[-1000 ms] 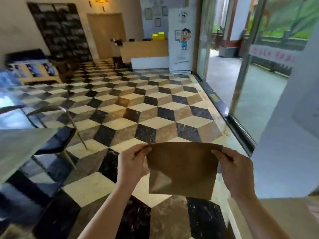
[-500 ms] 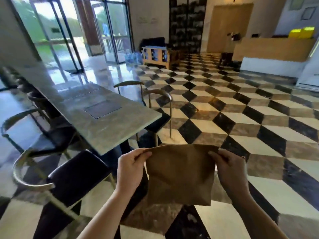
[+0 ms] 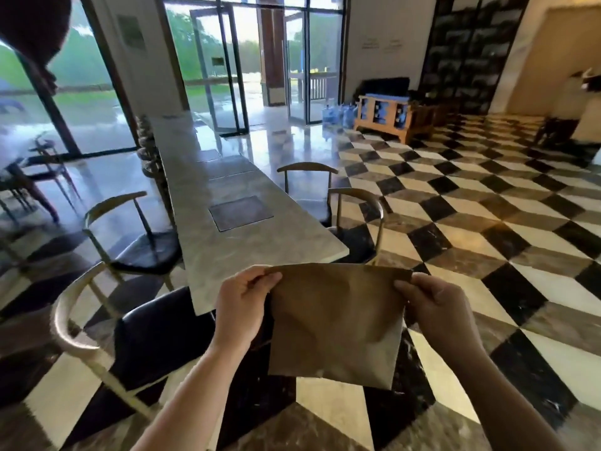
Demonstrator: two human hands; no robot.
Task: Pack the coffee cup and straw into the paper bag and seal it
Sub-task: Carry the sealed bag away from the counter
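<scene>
A flat brown paper bag hangs in front of me at waist height, above the floor. My left hand pinches its top left corner. My right hand pinches its top right corner. The bag is held upright with its top edge stretched between both hands and its mouth closed. No coffee cup or straw is in view.
A long grey stone table runs away from me just beyond the bag. Chairs with dark seats stand at its sides: one near left, one further left, one on the right. Checkered tile floor spreads right; glass doors behind.
The view has swung left from the entrance side of the room to the long table and chairs. Both hands kept the same grip on the bag's top corners.
</scene>
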